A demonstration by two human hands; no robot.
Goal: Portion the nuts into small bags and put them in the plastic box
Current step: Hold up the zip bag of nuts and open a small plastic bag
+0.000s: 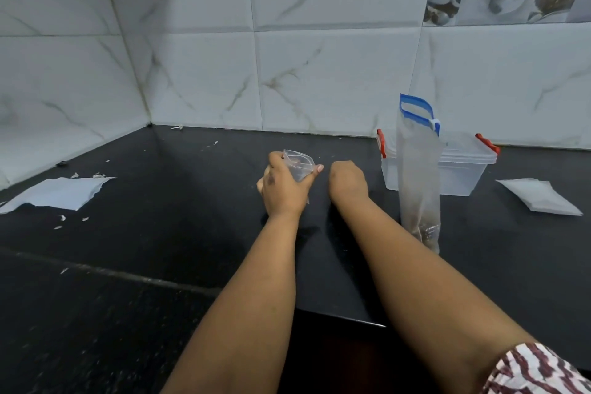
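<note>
My left hand (283, 184) grips a small clear zip bag (299, 165) with its mouth open upward, above the middle of the black counter. My right hand (347, 181) hovers just right of the bag with its fingers curled under; whether it holds anything is hidden. A tall clear zip bag with a blue slider (419, 176) stands upright to the right, with brown nuts at its bottom. Behind it sits the clear plastic box (460, 169) with red clips.
A pile of small flat clear bags (540, 195) lies at the far right. A torn white paper sheet (60, 192) and scraps lie on the left of the black counter (160, 233). Marble-look wall tiles close the back and left.
</note>
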